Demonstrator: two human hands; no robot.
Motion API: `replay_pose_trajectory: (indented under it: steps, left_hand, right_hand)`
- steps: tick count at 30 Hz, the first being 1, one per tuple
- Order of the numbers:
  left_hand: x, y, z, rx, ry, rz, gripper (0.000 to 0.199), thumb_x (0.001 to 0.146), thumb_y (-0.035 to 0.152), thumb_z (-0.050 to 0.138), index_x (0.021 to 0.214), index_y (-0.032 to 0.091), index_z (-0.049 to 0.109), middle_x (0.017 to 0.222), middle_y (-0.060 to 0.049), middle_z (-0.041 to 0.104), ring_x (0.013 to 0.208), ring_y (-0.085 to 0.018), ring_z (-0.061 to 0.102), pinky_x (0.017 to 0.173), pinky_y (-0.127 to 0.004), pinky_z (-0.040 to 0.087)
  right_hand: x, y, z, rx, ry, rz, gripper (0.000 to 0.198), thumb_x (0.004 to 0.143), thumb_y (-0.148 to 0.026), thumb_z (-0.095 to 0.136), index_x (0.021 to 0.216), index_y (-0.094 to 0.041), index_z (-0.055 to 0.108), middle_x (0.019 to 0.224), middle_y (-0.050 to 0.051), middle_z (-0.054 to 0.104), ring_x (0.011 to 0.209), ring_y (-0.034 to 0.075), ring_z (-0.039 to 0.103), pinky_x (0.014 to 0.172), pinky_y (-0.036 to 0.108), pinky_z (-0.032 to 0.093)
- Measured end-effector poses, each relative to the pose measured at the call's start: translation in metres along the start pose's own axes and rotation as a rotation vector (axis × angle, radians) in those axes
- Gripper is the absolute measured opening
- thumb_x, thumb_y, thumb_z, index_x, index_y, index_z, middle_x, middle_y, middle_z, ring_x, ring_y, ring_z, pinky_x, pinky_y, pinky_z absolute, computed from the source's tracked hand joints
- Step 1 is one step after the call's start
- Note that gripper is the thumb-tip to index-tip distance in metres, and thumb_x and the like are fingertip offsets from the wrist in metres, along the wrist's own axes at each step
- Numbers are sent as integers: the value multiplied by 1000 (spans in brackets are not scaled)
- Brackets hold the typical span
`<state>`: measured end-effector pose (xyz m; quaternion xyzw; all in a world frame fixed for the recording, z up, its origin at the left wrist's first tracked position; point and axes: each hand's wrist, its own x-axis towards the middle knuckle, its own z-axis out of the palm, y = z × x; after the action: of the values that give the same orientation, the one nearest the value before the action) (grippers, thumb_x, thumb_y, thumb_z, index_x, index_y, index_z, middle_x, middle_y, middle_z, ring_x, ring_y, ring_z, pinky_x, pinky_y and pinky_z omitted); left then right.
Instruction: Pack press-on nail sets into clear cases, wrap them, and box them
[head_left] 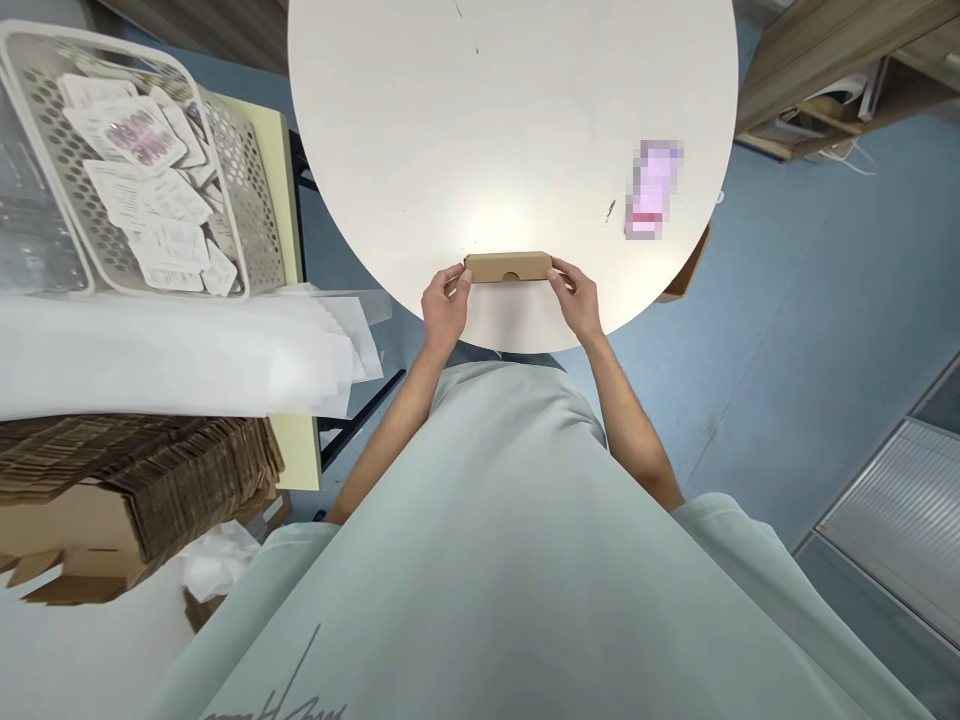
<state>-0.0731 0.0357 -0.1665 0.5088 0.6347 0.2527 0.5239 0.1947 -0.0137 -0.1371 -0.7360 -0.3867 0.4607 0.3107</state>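
Note:
Between my two hands is a small brown cardboard box (508, 267), long and narrow, with a half-round notch in its near side. It is closed and sits at the near edge of the round white table (420, 120). My left hand (445, 305) pinches the box's left end with thumb and fingers. At the opposite end my right hand (576, 300) grips it the same way. Whether the box rests on the tabletop or is slightly lifted, I cannot tell.
A pixelated pinkish item (652, 190) lies on the table's right side. To the left, a white perforated basket (247, 190) holds many printed packets. Clear plastic sheets (300, 350) and stacked flat cardboard (202, 490) lie below it. An open cardboard box (686, 270) is under the table's right edge.

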Motion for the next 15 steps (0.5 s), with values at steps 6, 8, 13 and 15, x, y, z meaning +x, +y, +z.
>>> replay_pose_trajectory:
  steps: [6,8,13,15]
  left_hand:
    - [16,9,0,-23,-55,3,70,112,81,60,161,33,70,158,-18,74,147,-31,74,116,-43,64]
    - [18,15,-1,-7,-65,8,69,112,82,59,159,32,70,155,-18,75,145,-29,74,116,-41,64]
    - [23,16,-1,11,-73,12,60,113,75,62,152,31,72,152,-16,77,139,-26,74,117,-39,63]
    - [25,10,-1,-15,-65,18,57,111,74,64,148,31,73,148,-15,78,136,-26,75,114,-39,63]
  right_hand:
    - [14,-7,0,-99,-53,-57,83,111,-92,45,169,-37,67,166,16,72,136,29,75,115,51,68]
    - [17,-10,0,-110,-60,-69,85,110,-93,44,169,-37,66,165,16,71,133,29,74,112,51,68]
    - [21,-1,5,-100,-49,-52,84,110,-93,44,168,-36,67,158,15,74,126,28,73,110,49,68]
    - [24,10,8,-56,-46,-46,85,109,-95,45,166,-37,68,155,14,75,123,28,74,108,49,68]
